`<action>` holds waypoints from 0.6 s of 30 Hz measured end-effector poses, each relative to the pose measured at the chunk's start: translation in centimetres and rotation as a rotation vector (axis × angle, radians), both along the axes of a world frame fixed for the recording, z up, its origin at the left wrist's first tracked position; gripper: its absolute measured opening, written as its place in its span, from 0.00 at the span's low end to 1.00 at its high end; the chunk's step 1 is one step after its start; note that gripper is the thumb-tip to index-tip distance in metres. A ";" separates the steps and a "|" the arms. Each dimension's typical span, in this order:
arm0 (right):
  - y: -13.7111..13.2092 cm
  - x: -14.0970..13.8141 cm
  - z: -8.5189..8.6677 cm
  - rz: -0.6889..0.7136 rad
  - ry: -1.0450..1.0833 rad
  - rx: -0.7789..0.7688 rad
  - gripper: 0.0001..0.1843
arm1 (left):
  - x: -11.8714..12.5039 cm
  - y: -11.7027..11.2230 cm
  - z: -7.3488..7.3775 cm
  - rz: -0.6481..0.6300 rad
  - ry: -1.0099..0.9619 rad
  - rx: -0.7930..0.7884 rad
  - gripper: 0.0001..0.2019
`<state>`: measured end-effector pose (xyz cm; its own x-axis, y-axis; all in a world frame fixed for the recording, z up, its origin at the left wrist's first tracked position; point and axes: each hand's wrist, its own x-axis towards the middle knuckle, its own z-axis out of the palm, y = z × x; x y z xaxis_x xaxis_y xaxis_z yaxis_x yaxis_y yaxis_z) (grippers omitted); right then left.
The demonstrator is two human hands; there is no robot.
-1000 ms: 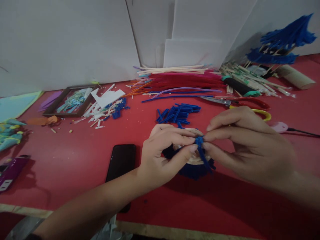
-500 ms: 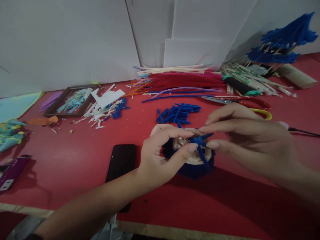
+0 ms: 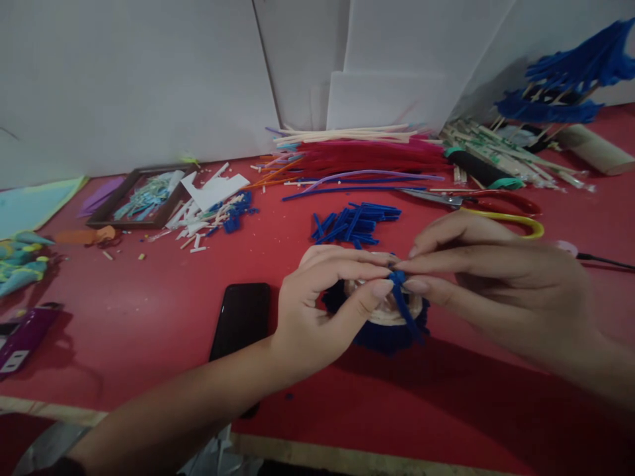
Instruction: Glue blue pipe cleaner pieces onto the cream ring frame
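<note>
My left hand (image 3: 322, 297) and my right hand (image 3: 491, 277) meet over a small round pale piece (image 3: 384, 311) fringed with dark blue fuzz, which rests on the red table (image 3: 149, 317). Both hands pinch a short blue pipe cleaner piece (image 3: 403, 301) between thumb and forefinger, just above that piece. Its lower end slants down to the right over the fringe. A pile of cut blue pipe cleaner pieces (image 3: 354, 221) lies just behind my hands.
A black phone (image 3: 241, 320) lies left of my left wrist. Scissors with red and yellow handles (image 3: 476, 205) lie behind my right hand. Long red, blue and cream pipe cleaners (image 3: 367, 158), wrapped sticks (image 3: 501, 158), a frame with scraps (image 3: 141, 198) and white boards stand further back.
My right fingers had spread away from the blue piece half a second ago; they have closed on it again beside my left fingertips. The view has shifted slightly.
</note>
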<state>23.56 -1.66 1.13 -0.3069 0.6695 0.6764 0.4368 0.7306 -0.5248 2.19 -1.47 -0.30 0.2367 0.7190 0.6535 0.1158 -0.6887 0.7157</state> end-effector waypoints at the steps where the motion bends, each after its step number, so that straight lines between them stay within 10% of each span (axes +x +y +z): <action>1: 0.0 0.0 0.0 -0.012 0.008 -0.002 0.05 | 0.1 0.0 0.0 -0.005 -0.011 -0.003 0.01; 18: 0.3 2.6 -1.0 -0.044 -0.214 0.122 0.11 | -0.5 -0.2 -1.9 -0.135 -0.162 -0.253 0.15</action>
